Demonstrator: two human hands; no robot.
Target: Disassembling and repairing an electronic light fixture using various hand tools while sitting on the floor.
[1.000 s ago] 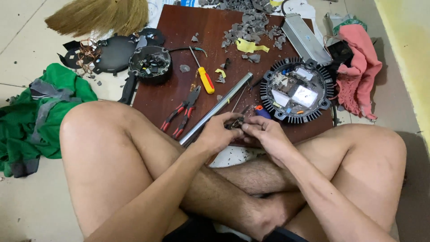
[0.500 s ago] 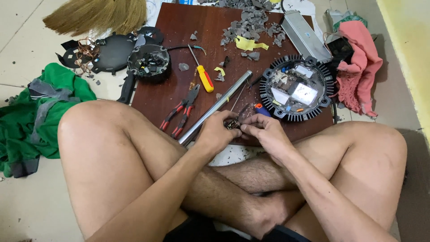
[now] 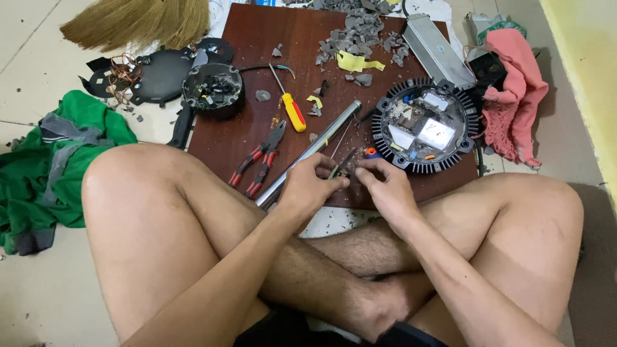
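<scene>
Far to the left of the hands, a green garment (image 3: 61, 151) lies crumpled on the floor tiles, with a broom head (image 3: 138, 22) beyond it. Nearer, a black round housing (image 3: 213, 90) full of small parts sits at the corner of the brown board (image 3: 257, 58). Just left of the hands lie red-handled pliers (image 3: 260, 160), with a yellow-handled screwdriver (image 3: 290, 106) beyond them and a metal tube (image 3: 308, 151) running diagonally past the left hand (image 3: 310, 187). That hand is curled shut, fingertips pinching a small dark part (image 3: 346, 168); what the part is, I cannot tell, as the fingers cover most of it. The right hand (image 3: 385, 187) meets it from the other side, also pinching the part. Just beyond the right hand sits a round finned lamp body (image 3: 425, 125), and farther right a pink cloth (image 3: 517, 96).
</scene>
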